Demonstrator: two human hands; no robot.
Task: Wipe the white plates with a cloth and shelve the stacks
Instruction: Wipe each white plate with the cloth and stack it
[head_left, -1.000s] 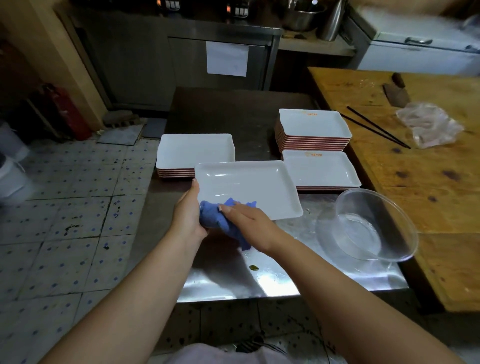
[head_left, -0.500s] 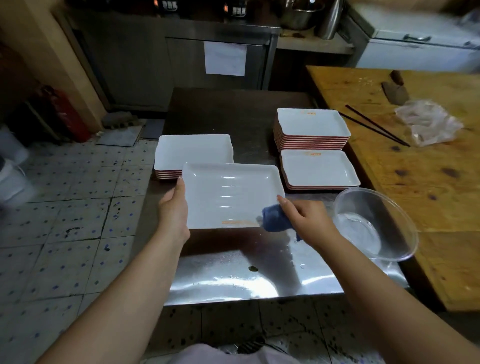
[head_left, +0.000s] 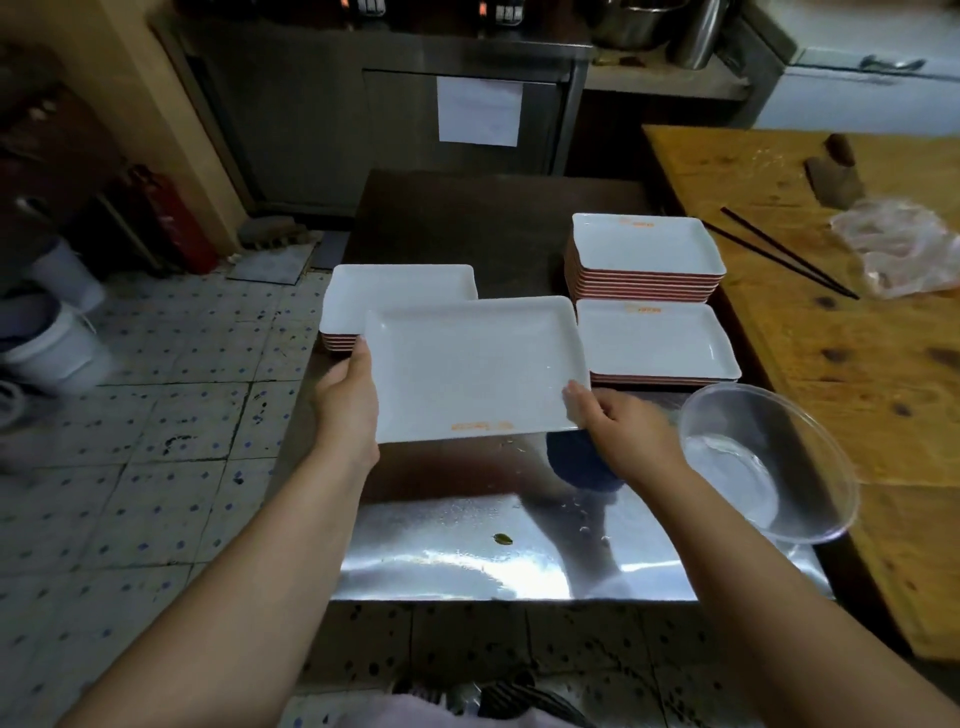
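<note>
White plate (head_left: 467, 364) gripped by left hand (head_left: 345, 400), right hand (head_left: 618, 431) fingers pinching its corner, seemingly clutching blue cloth (head_left: 576, 462)

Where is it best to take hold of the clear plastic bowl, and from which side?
Probably the clear plastic bowl is best gripped at its thin rim on the near left, beside the right hand. It sits tilted and open, so fingers can hook inside the wall.

steel table (head_left: 467, 566) | 3 plate stacks (head_left: 644, 249) | clear bowl (head_left: 769, 462) | leaf bit (head_left: 503, 539)
</note>
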